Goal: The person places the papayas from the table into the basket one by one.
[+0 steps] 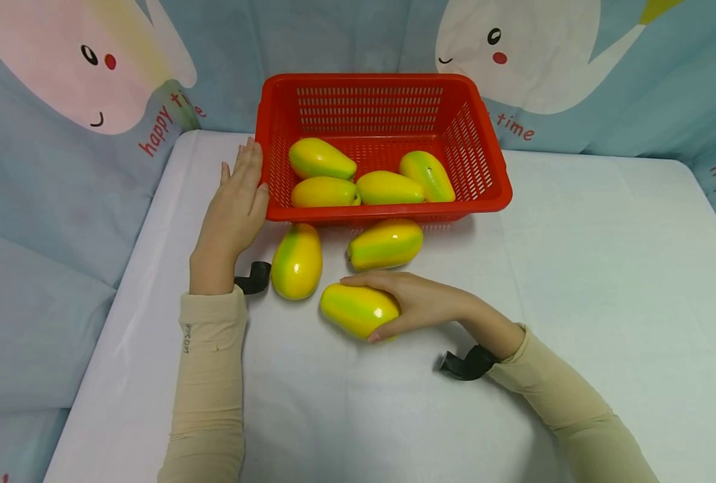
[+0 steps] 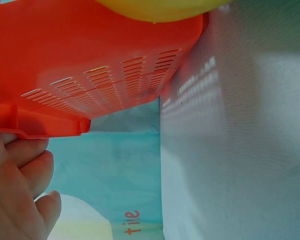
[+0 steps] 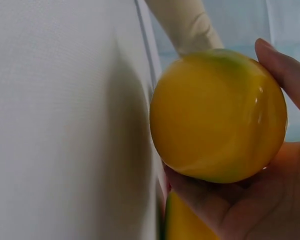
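Note:
My right hand (image 1: 427, 302) grips a yellow-green papaya (image 1: 358, 310) at its right end, thumb on the near side and fingers on the far side. In the right wrist view the papaya's rounded end (image 3: 215, 117) fills the grasp, close to the white tabletop. My left hand (image 1: 233, 201) rests against the left side of a red plastic basket (image 1: 382, 213), fingers extended along it; in the left wrist view the fingers (image 2: 32, 165) touch below its rim. Several papayas (image 1: 390, 188) lie inside the basket. Two more, an upright-pointing papaya (image 1: 297, 263) and a sideways papaya (image 1: 386, 245), lie in front of it.
A white cloth-covered table (image 1: 599, 282) carries everything. Light blue printed curtains (image 1: 358, 33) hang behind the basket and on the left. Black curved pieces stick out at the left wrist (image 1: 253, 278) and the right wrist (image 1: 468, 363).

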The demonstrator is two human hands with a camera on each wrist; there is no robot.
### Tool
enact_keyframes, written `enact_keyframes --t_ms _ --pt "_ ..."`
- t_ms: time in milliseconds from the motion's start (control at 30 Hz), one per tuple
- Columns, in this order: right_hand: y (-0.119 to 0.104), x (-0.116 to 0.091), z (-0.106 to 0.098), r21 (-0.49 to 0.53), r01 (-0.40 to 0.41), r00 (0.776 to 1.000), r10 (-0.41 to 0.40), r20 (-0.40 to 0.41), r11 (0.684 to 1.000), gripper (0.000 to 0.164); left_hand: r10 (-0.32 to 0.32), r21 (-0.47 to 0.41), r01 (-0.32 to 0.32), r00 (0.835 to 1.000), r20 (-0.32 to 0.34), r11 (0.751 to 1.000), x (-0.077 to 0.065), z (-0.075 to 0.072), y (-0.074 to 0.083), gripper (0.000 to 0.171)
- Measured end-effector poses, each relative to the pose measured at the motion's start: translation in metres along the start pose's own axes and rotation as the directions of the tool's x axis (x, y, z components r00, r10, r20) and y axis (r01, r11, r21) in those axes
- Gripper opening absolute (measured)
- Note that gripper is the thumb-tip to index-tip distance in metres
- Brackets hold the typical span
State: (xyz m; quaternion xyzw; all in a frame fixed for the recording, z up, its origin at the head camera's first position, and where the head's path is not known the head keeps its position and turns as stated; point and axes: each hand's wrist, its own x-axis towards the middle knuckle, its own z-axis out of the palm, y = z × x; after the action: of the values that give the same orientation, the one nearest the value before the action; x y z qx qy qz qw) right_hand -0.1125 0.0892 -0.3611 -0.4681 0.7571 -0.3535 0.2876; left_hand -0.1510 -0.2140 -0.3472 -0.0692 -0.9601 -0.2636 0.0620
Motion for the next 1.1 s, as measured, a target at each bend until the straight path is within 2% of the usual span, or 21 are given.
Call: enact_keyframes --t_ms 367,700,1100 --pt "0.000 -0.003 -0.006 0.029 0.030 0.999 -0.029 -0.045 0.999 0.080 -0.007 0.001 0.007 1.000 0.001 1.000 -0.001 0.000 0.001 0.059" --pt "-0.003 -0.008 -0.015 0.057 0.015 0.996 -0.009 -0.091 0.998 0.080 -0.001 -0.001 0.001 1.000 0.000 1.000 0.000 -0.001 0.001 0.058" --pt "-0.005 -0.016 -0.028 0.035 -0.021 0.990 0.026 -0.139 0.999 0.078 -0.007 0.001 0.007 1.000 0.004 1.000 0.000 -0.001 0.002 0.059"
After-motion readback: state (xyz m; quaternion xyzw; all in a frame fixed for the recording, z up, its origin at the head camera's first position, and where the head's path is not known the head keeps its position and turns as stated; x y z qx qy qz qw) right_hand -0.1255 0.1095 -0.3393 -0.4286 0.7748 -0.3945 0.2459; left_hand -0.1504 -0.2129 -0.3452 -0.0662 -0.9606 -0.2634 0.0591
